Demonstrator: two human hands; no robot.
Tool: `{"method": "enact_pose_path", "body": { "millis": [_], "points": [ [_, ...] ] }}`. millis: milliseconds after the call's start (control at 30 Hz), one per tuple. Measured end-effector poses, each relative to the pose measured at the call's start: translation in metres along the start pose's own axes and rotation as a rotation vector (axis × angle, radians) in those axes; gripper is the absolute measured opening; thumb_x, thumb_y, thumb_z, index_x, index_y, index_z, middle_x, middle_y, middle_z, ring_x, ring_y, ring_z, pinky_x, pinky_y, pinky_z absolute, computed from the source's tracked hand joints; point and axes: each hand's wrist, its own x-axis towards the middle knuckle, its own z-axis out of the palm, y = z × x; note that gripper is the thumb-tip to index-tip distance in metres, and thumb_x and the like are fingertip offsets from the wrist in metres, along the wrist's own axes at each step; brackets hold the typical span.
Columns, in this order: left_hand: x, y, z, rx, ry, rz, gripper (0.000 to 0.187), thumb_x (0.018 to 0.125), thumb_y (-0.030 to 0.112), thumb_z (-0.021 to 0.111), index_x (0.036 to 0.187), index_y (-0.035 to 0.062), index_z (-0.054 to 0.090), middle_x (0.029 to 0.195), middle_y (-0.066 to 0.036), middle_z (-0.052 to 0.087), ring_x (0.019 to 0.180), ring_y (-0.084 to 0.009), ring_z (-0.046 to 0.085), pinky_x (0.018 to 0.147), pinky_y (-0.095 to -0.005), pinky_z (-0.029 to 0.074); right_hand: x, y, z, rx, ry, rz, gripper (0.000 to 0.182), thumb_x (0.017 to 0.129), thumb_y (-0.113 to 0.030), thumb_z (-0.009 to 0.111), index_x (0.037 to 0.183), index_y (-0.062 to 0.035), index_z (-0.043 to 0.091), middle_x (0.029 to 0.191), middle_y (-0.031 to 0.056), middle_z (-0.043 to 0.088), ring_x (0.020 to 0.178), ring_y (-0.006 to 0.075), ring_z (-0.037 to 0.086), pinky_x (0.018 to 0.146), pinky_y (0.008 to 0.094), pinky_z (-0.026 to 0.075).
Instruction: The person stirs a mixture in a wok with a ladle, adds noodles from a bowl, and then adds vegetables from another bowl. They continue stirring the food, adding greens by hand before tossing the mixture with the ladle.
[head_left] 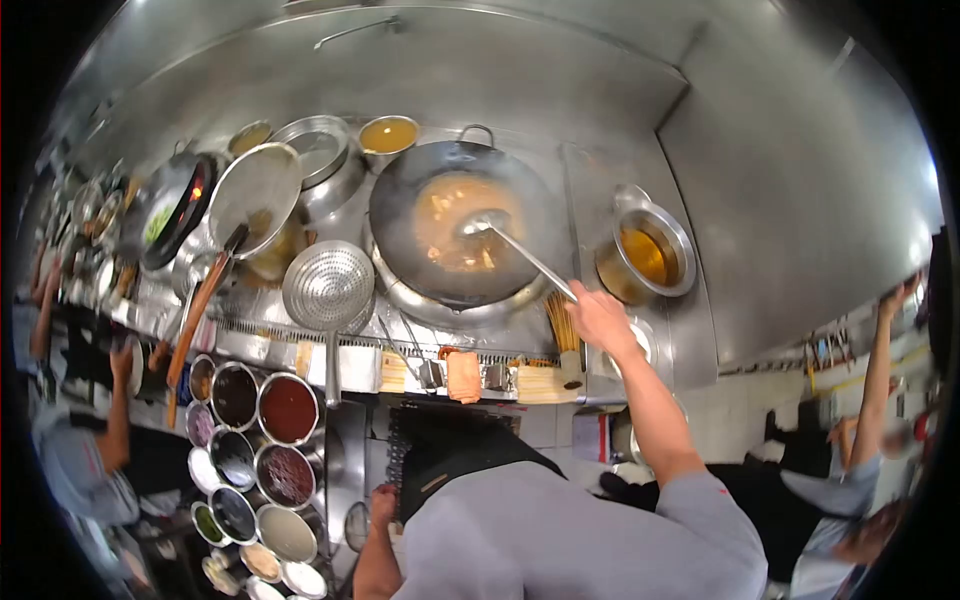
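Note:
A large dark wok (400, 190) sits on the burner with orange-brown sauce (455, 225) in it. My right hand (598, 315) grips the long handle of a steel ladle (530, 258) whose bowl rests in the sauce. My left hand (382, 503) hangs low beside my black apron, near the round bowls of seasoning; its fingers are closed and I cannot see anything in them.
A perforated strainer (328, 285) lies left of the wok. A steel pot of amber oil (645, 255) stands to the right. Several bowls of sauces and spices (288, 408) sit at lower left. Another wok with flame (175, 210) is farther left. Other people stand at both sides.

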Motion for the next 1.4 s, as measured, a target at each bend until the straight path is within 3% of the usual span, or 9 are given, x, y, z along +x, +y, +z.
{"method": "enact_pose_path", "body": {
  "millis": [133, 567, 767, 900, 1000, 1100, 1200, 1300, 1400],
  "points": [
    [-0.028, 0.047, -0.012, 0.116, -0.129, 0.054, 0.018, 0.083, 0.015, 0.046, 0.079, 0.0024, 0.057, 0.057, -0.005, 0.054, 0.045, -0.0132, 0.049, 0.04, -0.0274, 0.04, -0.004, -0.009, 0.002, 0.035, -0.043, 0.016, 0.025, 0.084, -0.019, 0.047, 0.1, -0.0005, 0.045, 0.081, 0.0226, 0.059, 0.082, 0.0395, 0.057, 0.07, 0.0479, 0.045],
    [0.014, 0.006, -0.036, -0.058, -0.062, -0.152, 0.015, 0.078, 0.006, 0.043, 0.078, 0.003, 0.058, 0.066, -0.005, 0.056, 0.052, -0.0149, 0.051, 0.046, -0.0274, 0.041, -0.008, 0.001, 0.013, 0.136, -0.034, 0.027, 0.023, 0.084, -0.019, 0.047, 0.097, 0.0005, 0.044, 0.076, 0.025, 0.058, 0.075, 0.0442, 0.056, 0.069, 0.0515, 0.043],
    [0.026, -0.012, -0.042, 0.176, -0.127, -0.04, 0.014, 0.079, 0.006, 0.043, 0.083, 0.0016, 0.056, 0.067, -0.005, 0.056, 0.055, -0.015, 0.052, 0.048, -0.0267, 0.041, -0.033, -0.013, 0.0, 0.305, 0.012, 0.038, 0.021, 0.084, -0.019, 0.047, 0.097, -0.0029, 0.044, 0.076, 0.0243, 0.058, 0.078, 0.0432, 0.055, 0.068, 0.0515, 0.041],
    [-0.001, 0.014, -0.033, 0.032, -0.065, -0.212, 0.018, 0.072, 0.009, 0.047, 0.078, 0.0014, 0.062, 0.07, -0.009, 0.059, 0.067, -0.0184, 0.055, 0.063, -0.0303, 0.044, -0.034, -0.019, 0.009, 0.183, -0.126, 0.093, 0.021, 0.084, -0.02, 0.047, 0.097, -0.0032, 0.044, 0.074, 0.0251, 0.057, 0.077, 0.0439, 0.054, 0.067, 0.0513, 0.041],
    [0.0, 0.006, -0.033, 0.455, -0.086, -0.006, 0.017, 0.077, 0.009, 0.046, 0.082, 0.0031, 0.061, 0.073, -0.009, 0.062, 0.068, -0.0196, 0.059, 0.063, -0.0316, 0.047, -0.02, -0.028, 0.044, 0.229, 0.025, 0.106, 0.023, 0.084, -0.02, 0.047, 0.098, -0.0021, 0.043, 0.076, 0.0254, 0.058, 0.075, 0.0435, 0.055, 0.067, 0.0524, 0.042],
    [0.001, 0.032, -0.039, 0.215, -0.175, -0.175, 0.02, 0.08, 0.015, 0.047, 0.082, 0.0029, 0.063, 0.077, -0.011, 0.063, 0.069, -0.0203, 0.06, 0.065, -0.0335, 0.047, -0.031, -0.029, 0.017, 0.087, -0.044, 0.126, 0.024, 0.084, -0.02, 0.047, 0.097, -0.0002, 0.043, 0.075, 0.025, 0.058, 0.075, 0.0436, 0.055, 0.067, 0.053, 0.041],
    [0.047, -0.03, -0.047, 0.302, -0.12, 0.015, 0.022, 0.081, 0.02, 0.049, 0.083, 0.0015, 0.062, 0.077, -0.012, 0.063, 0.069, -0.022, 0.059, 0.066, -0.034, 0.047, -0.018, -0.028, 0.021, 0.118, -0.015, 0.109, 0.024, 0.084, -0.02, 0.046, 0.098, -0.0003, 0.043, 0.076, 0.0253, 0.058, 0.078, 0.043, 0.056, 0.068, 0.052, 0.043],
    [0.052, -0.004, -0.042, 0.365, -0.056, 0.025, 0.024, 0.08, 0.02, 0.05, 0.083, 0.0, 0.062, 0.077, -0.013, 0.064, 0.071, -0.0227, 0.06, 0.067, -0.0335, 0.047, -0.005, -0.022, 0.037, 0.228, 0.05, 0.06, 0.026, 0.084, -0.021, 0.047, 0.101, -0.0014, 0.045, 0.078, 0.0258, 0.058, 0.081, 0.0429, 0.055, 0.07, 0.05, 0.043],
    [0.047, 0.022, -0.026, 0.331, -0.017, 0.025, 0.024, 0.079, 0.02, 0.051, 0.083, -0.0005, 0.062, 0.077, -0.014, 0.064, 0.073, -0.0232, 0.06, 0.067, -0.0329, 0.046, -0.007, -0.007, 0.031, 0.337, -0.097, -0.027, 0.027, 0.084, -0.021, 0.047, 0.103, -0.0011, 0.044, 0.082, 0.0253, 0.058, 0.085, 0.0435, 0.054, 0.072, 0.0496, 0.041]
  ]
}}
